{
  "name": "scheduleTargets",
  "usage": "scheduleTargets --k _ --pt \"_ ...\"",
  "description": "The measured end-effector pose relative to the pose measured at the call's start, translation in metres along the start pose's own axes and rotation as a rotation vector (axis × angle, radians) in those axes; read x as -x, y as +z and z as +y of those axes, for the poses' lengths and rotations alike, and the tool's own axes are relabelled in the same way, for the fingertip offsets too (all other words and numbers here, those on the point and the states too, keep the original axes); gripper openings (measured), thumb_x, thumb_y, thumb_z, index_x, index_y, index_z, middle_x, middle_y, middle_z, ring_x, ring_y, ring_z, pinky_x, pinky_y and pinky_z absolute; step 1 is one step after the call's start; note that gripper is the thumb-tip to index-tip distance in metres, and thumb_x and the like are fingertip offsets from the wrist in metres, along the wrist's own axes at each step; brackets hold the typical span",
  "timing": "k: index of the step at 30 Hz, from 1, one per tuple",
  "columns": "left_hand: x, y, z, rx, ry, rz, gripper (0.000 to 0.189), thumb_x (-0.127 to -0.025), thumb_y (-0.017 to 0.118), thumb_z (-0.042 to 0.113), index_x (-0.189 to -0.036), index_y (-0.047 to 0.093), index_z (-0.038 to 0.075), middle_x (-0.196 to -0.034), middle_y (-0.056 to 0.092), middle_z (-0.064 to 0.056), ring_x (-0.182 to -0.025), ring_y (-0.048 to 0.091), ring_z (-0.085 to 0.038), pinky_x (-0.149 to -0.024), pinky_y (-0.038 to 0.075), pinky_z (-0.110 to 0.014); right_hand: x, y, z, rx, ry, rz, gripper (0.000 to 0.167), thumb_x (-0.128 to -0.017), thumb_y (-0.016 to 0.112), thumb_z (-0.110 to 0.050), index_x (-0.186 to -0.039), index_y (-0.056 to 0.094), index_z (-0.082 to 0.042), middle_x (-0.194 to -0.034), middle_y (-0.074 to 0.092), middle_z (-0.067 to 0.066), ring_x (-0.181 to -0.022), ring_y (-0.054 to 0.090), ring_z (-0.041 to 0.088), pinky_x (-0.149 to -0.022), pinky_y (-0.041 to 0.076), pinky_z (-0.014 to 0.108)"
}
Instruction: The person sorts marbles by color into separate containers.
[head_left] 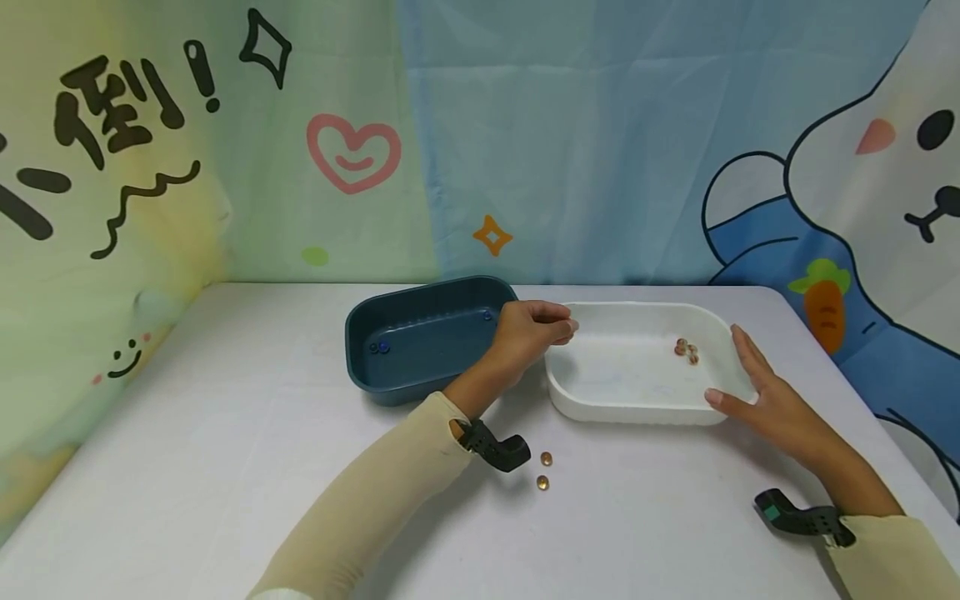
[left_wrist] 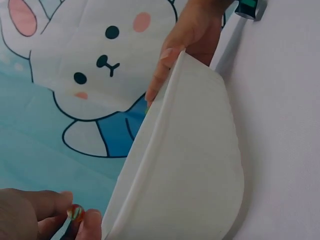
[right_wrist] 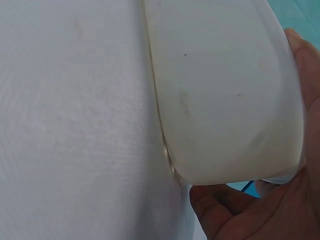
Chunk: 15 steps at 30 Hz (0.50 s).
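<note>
Between thumb and fingertips, my left hand (head_left: 531, 333) pinches a glass marble (left_wrist: 76, 212) with red and green swirls, beside the left end of the white tray (head_left: 637, 414). The right hand (head_left: 776, 408) grips that tray's right end, thumb at the front corner and fingers along the side. Inside the tray, near its right end, lies a small cluster of reddish-brown marbles (head_left: 681, 347). Seen from the right wrist, the thumb (right_wrist: 212, 210) touches the tray's corner.
A dark blue tray (head_left: 397, 392) stands to the left, behind my left forearm, with a few blue marbles (head_left: 384, 347) in it. Two amber marbles (head_left: 546, 458) lie on the white tabletop (head_left: 645, 517) in front of the white tray. A printed cloth (head_left: 570, 150) hangs behind the table.
</note>
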<state>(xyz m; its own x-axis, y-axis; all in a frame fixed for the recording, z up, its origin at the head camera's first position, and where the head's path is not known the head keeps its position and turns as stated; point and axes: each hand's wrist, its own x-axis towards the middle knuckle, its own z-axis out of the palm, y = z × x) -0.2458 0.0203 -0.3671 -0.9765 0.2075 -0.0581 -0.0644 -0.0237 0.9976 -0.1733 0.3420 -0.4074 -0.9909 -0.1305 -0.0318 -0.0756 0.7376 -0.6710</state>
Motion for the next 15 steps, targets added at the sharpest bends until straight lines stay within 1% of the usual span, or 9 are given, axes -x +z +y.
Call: scheduleTargets --k 5,7,10,13,15 --pt "-0.0011 0.0012 0.0034 -0.126 -0.012 0.004 0.014 -0.089 0.071 0.005 -0.102 0.072 -0.002 -0.089 0.07 -0.005 -0.079 0.07 -0.015 -0.075 0.056 -0.029 -0.0002 -0.0002 -0.0002 -0.003 -0.008 0.0 0.099 -0.092 0.062 -0.04 -0.153 -0.015 -0.027 -0.159 -0.019 0.01 -0.138 -0.005 0.056 -0.081 0.023 0.08" --pt "-0.0012 0.0022 0.0054 -0.179 -0.01 0.002 0.012 -0.09 0.07 0.007 -0.1 0.072 0.0 -0.087 0.07 -0.004 -0.077 0.069 -0.014 -0.077 0.056 -0.032 -0.0002 -0.0003 -0.0006 -0.004 -0.007 -0.001 0.099 -0.092 0.063 -0.04 -0.153 -0.015 -0.027 -0.159 -0.019 0.01 -0.138 -0.005 0.055 -0.082 0.023 0.079" --pt "-0.001 0.0037 0.0078 -0.227 -0.004 -0.003 0.012 -0.091 0.069 0.009 -0.099 0.072 0.001 -0.084 0.07 -0.004 -0.075 0.068 -0.014 -0.078 0.056 -0.035 -0.0004 -0.0005 -0.0015 -0.002 -0.001 -0.002 0.099 -0.092 0.063 -0.041 -0.153 -0.015 -0.027 -0.159 -0.019 0.01 -0.138 -0.005 0.055 -0.083 0.023 0.079" --pt "-0.0009 0.0047 0.0088 -0.28 0.001 0.0 0.012 -0.093 0.068 0.013 -0.098 0.073 0.003 -0.083 0.07 -0.003 -0.074 0.067 -0.012 -0.075 0.056 -0.033 -0.0005 -0.0005 -0.002 0.004 0.003 -0.001 0.1 -0.092 0.062 -0.041 -0.154 -0.015 -0.026 -0.159 -0.019 0.01 -0.138 -0.005 0.055 -0.083 0.023 0.079" --pt "-0.0011 0.0051 0.0087 -0.303 0.004 0.0 0.013 -0.093 0.067 0.015 -0.098 0.073 0.004 -0.086 0.07 -0.004 -0.074 0.067 -0.011 -0.072 0.055 -0.03 -0.0002 -0.0005 -0.0021 0.007 0.003 0.0 0.099 -0.092 0.062 -0.041 -0.154 -0.015 -0.026 -0.159 -0.019 0.01 -0.138 -0.005 0.055 -0.082 0.024 0.079"
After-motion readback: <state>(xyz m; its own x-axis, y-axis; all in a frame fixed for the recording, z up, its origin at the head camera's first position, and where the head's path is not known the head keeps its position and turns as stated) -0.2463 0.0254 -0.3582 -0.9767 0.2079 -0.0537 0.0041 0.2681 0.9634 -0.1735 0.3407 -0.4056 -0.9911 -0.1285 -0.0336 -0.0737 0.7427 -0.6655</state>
